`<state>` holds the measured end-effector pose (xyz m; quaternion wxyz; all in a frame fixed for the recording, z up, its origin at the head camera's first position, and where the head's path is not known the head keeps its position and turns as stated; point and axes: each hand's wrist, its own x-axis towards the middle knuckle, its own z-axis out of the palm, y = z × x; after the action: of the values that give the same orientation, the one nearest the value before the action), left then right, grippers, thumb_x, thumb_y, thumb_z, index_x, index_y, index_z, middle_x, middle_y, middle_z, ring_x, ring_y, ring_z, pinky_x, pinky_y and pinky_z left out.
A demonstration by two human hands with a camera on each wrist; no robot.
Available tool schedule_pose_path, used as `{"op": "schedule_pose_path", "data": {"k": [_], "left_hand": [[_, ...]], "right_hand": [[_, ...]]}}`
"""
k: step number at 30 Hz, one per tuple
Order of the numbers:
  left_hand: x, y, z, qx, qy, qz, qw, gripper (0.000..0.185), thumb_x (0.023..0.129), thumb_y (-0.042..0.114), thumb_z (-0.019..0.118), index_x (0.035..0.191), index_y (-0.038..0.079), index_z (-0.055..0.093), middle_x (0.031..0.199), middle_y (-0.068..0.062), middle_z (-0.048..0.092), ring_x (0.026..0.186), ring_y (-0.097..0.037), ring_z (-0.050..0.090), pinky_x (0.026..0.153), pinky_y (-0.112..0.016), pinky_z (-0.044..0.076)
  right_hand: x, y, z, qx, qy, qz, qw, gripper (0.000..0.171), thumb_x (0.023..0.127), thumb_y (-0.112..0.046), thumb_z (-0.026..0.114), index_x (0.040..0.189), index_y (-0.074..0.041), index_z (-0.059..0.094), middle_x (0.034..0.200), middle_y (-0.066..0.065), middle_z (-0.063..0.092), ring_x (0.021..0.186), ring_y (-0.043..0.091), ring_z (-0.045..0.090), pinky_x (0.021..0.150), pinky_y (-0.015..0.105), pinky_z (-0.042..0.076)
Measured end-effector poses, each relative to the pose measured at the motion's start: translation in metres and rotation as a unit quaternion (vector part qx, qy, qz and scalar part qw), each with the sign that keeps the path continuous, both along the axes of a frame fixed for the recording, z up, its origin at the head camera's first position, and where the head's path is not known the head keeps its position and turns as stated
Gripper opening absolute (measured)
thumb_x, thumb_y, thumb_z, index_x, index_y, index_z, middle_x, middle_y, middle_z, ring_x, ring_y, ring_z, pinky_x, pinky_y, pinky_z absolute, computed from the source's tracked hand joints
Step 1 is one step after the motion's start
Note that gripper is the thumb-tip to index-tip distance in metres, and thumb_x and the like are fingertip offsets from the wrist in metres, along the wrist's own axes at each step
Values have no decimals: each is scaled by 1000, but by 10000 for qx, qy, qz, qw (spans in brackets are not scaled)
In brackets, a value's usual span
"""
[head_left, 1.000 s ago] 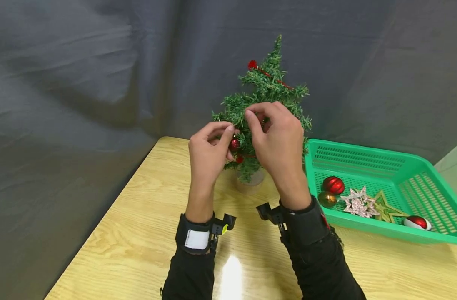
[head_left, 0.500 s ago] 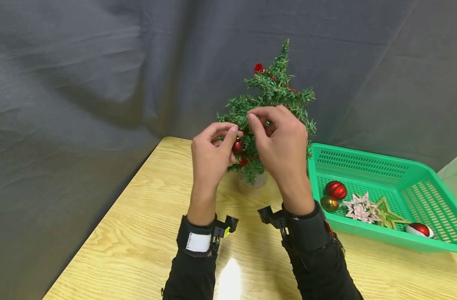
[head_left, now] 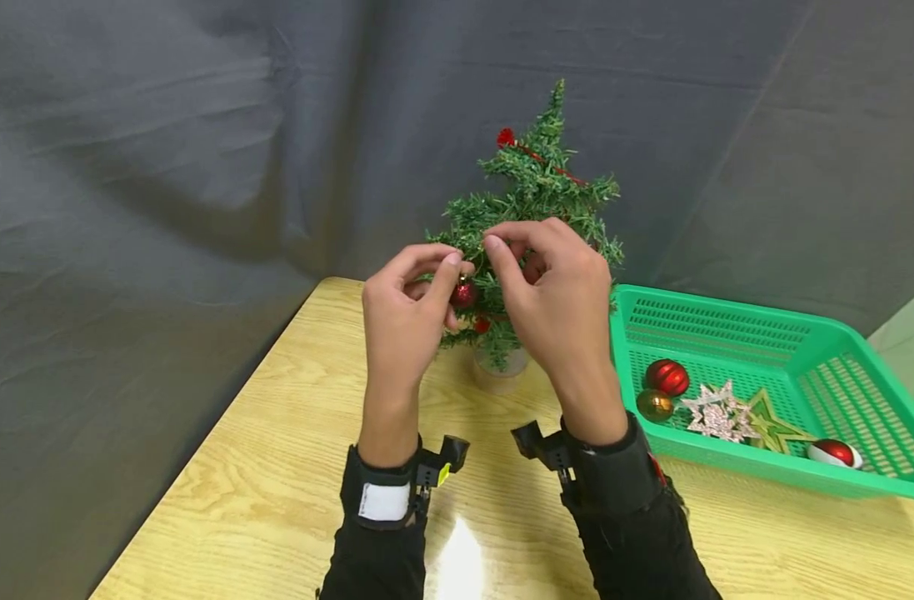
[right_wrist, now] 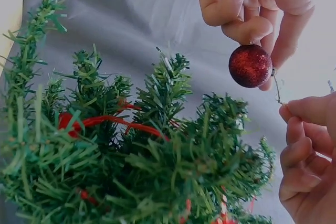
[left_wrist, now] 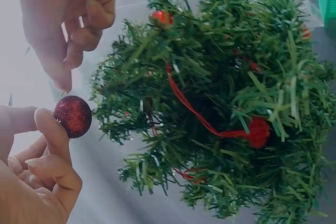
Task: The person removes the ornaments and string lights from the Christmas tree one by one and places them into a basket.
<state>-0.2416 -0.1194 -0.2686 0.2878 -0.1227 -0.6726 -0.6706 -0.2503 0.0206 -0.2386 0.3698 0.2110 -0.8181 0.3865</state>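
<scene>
1. Grip, left: the left hand [head_left: 406,321] pinches a small red glitter bauble [head_left: 463,293] between thumb and fingers, holding it just beside the left-hand branches of the small artificial tree [head_left: 527,217], low on the tree.
2. Grip, right: the right hand [head_left: 557,300] has thumb and forefinger closed together on the bauble's thin hanging thread [right_wrist: 276,88]; the remaining fingers are curled.
3. View differences: the head view shows both hands close together in front of the tree, with the bauble partly covered by the left fingers and the thread too fine to make out. The right wrist view shows the bauble [right_wrist: 250,65] hanging clear below the left fingertips [right_wrist: 247,29], with the thread running to the right fingertips [right_wrist: 287,113]. The left wrist view shows the bauble [left_wrist: 73,116] apart from the nearest needles, not touching them.
4. Tree fittings: a red cord [left_wrist: 194,113] with red pom-poms winds through the branches; one pom-pom [head_left: 506,137] sits near the top. The tree stands in a pale pot [head_left: 499,375], largely hidden behind the hands.
5. Surroundings: a green plastic basket [head_left: 734,312] stands to the right of the tree, near it. It contains a red ribbed bauble [head_left: 667,377], a gold bauble [head_left: 655,405], a glitter snowflake [head_left: 715,414], a green wooden star [head_left: 773,423] and a red-and-white ornament [head_left: 833,453].
6. Surface and room: a light wood-grain bench [head_left: 262,475] carries everything; grey fabric [head_left: 164,142] hangs behind. Both wrists wear black sleeves and camera straps.
</scene>
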Motion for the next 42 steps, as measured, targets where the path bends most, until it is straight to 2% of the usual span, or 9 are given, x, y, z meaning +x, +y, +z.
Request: {"op": "schedule_pose_path", "data": {"k": [5,9,13,16,22,27,32,36,42], "left_hand": [[6,3,5,-33,-15,-271,9996,15,96,11,66,103,-1,71,93,-17,75,41,-20,51,42,-30,43],[13,7,8,-78,-102,-680,9976,15,97,9,65,105,-3,70,94,-18,74,41,-21,51,43,-32,46],[20,12,9,-185,-280,-1008,9943,15,98,11,63,106,-1,68,96,-16,74,41,-20,54,43,-32,45],[24,16,10,-341,-346,-1140,9923,14,98,11,63,106,1,68,96,-14,74,42,-23,56,42,-33,44],[26,25,8,-535,-296,-1492,9869,13,99,10,62,106,2,68,93,-15,74,46,-22,59,45,-30,46],[24,32,8,-638,-296,-1638,9840,13,99,11,62,106,2,68,92,-14,74,47,-23,62,46,-31,48],[24,32,9,-690,-281,-1640,9837,13,99,8,61,107,2,67,100,-15,74,48,-28,62,47,-32,48],[25,32,9,-919,-312,-1508,9838,13,99,10,61,107,3,68,103,-12,74,49,-20,63,47,-32,48],[25,33,8,-1284,-551,-1391,9804,13,99,15,62,108,9,70,102,-7,73,53,-16,64,44,-27,40]], "right_hand": [[16,14,-10,-58,-226,204,9995,16,96,-23,67,102,-11,76,84,3,65,61,11,48,57,26,38],[33,29,-24,157,-814,416,9957,19,96,-25,68,112,-15,73,90,-1,66,65,7,53,58,24,44],[49,42,-39,308,-1597,782,9836,35,96,-26,68,129,-21,63,105,-3,68,84,6,62,65,25,51],[52,47,-46,219,-1866,1039,9767,45,94,-25,70,137,-23,55,113,-3,68,96,9,65,70,26,54],[48,54,-48,-52,-1958,1131,9741,45,94,-22,71,137,-20,57,114,-2,69,98,9,65,75,26,56],[48,61,-48,-188,-2079,1053,9723,40,94,-21,70,133,-19,61,111,1,72,97,11,66,74,25,55],[48,63,-46,-331,-1970,972,9750,35,94,-20,71,128,-16,64,112,2,72,94,10,67,73,24,55],[48,67,-46,-400,-1833,826,9788,34,92,-19,72,126,-16,65,115,-1,70,91,6,66,71,24,55],[48,74,-46,-432,-1768,630,9813,33,92,-20,72,125,-17,66,115,-3,70,87,3,65,69,22,53]]}}
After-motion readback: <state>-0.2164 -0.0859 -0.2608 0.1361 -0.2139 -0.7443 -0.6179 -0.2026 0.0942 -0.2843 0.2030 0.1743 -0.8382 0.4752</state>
